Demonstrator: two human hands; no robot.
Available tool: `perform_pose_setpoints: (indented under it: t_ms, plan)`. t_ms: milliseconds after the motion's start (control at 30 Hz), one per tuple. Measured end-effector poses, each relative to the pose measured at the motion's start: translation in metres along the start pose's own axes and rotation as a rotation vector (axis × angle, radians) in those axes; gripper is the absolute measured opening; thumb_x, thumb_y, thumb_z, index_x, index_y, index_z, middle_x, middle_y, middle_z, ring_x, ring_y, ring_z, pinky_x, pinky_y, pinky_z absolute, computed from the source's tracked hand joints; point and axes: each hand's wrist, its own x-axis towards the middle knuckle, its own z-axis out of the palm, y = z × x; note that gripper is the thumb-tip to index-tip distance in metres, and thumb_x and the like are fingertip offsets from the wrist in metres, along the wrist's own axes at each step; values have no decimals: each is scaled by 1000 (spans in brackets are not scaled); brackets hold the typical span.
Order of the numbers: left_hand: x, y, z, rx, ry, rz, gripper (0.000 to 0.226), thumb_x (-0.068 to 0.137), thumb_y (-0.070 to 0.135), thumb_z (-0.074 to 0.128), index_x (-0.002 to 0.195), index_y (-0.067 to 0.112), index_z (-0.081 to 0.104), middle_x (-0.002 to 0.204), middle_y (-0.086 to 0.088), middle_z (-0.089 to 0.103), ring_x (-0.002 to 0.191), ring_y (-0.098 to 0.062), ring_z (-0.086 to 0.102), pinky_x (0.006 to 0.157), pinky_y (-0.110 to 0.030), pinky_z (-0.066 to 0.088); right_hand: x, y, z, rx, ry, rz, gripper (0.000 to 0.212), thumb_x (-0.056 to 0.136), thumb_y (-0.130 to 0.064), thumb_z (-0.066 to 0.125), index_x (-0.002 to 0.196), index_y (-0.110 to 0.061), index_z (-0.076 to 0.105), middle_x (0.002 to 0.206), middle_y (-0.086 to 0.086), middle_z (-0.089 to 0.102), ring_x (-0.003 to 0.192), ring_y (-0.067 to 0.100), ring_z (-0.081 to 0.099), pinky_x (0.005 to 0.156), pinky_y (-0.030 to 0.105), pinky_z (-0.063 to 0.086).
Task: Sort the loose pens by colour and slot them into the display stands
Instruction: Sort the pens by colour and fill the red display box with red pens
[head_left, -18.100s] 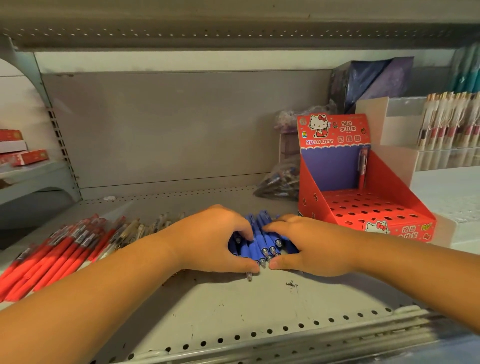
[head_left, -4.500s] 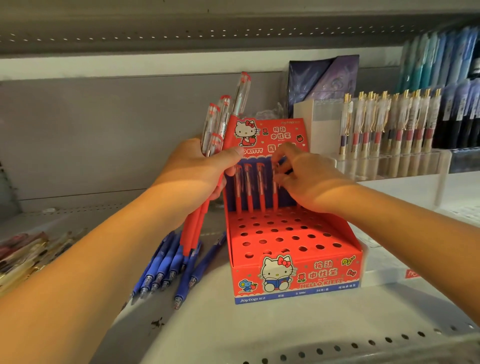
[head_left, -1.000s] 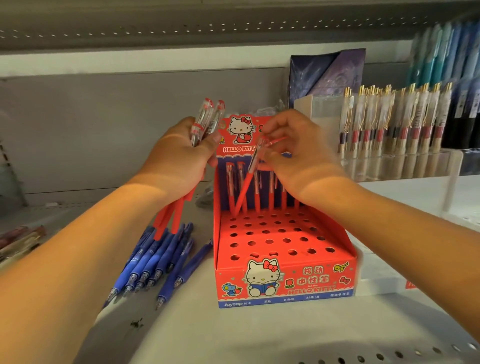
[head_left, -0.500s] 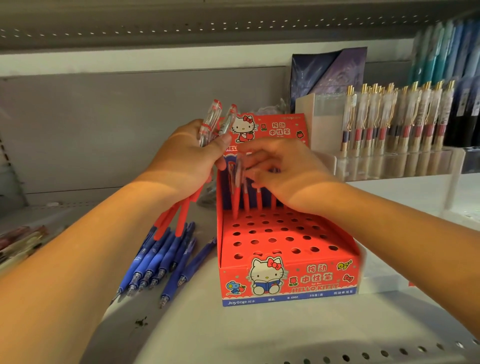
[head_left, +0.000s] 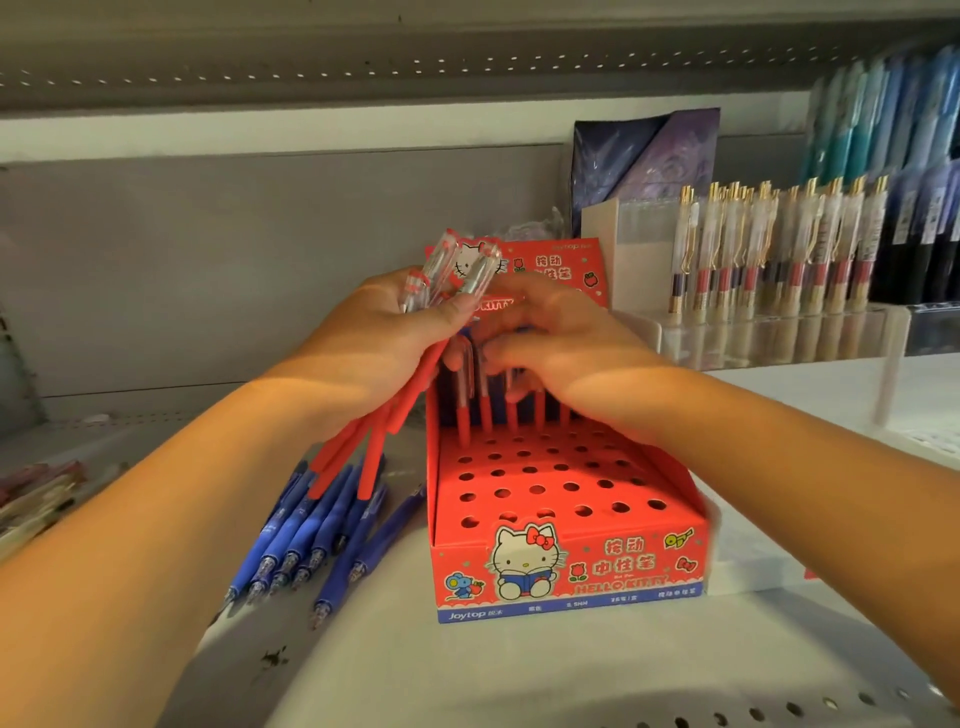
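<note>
Our right hand (head_left: 566, 353) has dropped lower onto the slotted red pens (head_left: 462, 421) in the back row of the Hello Kitty display stand (head_left: 571, 571), grip unclear; left hand (head_left: 384, 343) grasps the spare red pen bundle (head_left: 382, 431), so next we fill an empty hole.

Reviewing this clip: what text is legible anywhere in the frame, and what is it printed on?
"HELLO KITTY": front panel of the red display stand.
"按动中性笔": same panel.
"Joytop": blue strip along the panel's foot.
"KITTY": back card, partly covered.
Rest of the strip, labels on the racked pens: too small.
</note>
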Motion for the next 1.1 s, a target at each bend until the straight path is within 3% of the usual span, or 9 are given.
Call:
perform_pose_setpoints:
  t_ms: [67,167,267,367,467,567,733,867,1100]
  plan:
    - [-2,0,1,47,-48,13,26,98,38,57,77,23,62,62,2,66,54,-24,52,54,-36,42,-1,-7,0,213,39,4,15,96,-5,56,105,-13,64,86,9,70,72,16,66,56,29,54]
    - [-4,2,2,64,-104,6,25,98,39,56,79,24,62,64,1,67,59,-27,56,60,-37,44,-3,-7,-1,434,90,59,20,99,-11,55,80,-15,62,72,1,69,65,12,67,60,29,53]
    - [-5,4,3,39,-104,-23,25,97,39,56,79,23,61,61,1,67,47,-12,54,45,-23,43,-4,-9,-1,466,141,55,20,100,-10,53,82,-11,61,73,2,69,69,13,68,66,25,56]
    - [-2,3,2,14,-19,-53,24,99,33,57,78,22,61,50,5,57,39,-9,43,40,-20,38,-2,-15,-4,506,227,48,11,101,-6,50,99,-3,60,90,13,69,73,19,69,67,26,60]
    - [1,3,0,-18,49,-68,21,99,30,57,80,22,59,59,5,63,43,-12,39,44,-22,34,0,-18,-8,397,327,48,16,101,-3,49,115,-1,56,93,16,69,69,21,69,60,32,62]
    - [3,3,-1,-34,68,-72,19,99,29,58,82,20,58,61,1,62,44,-13,39,47,-26,32,1,-15,-13,183,386,-24,24,98,4,49,112,-15,50,80,8,65,53,12,66,47,29,58]
    - [2,4,-1,-59,58,-79,19,98,28,57,82,18,56,57,2,58,44,-14,37,47,-26,31,2,-4,-19,-159,377,-129,51,93,3,53,94,-48,48,85,5,68,67,18,73,60,44,62]
    - [-1,6,0,-52,42,-47,19,99,26,56,85,13,56,58,1,59,45,-13,38,47,-27,33,3,1,-19,-180,335,-118,55,94,0,57,86,-55,51,80,0,69,67,17,73,59,44,62]
    - [-2,7,0,-31,61,-32,20,100,26,54,87,11,58,58,1,59,45,-12,40,47,-27,35,6,8,-18,-112,256,-100,51,94,2,56,85,-48,55,68,-1,65,65,19,73,53,34,59]
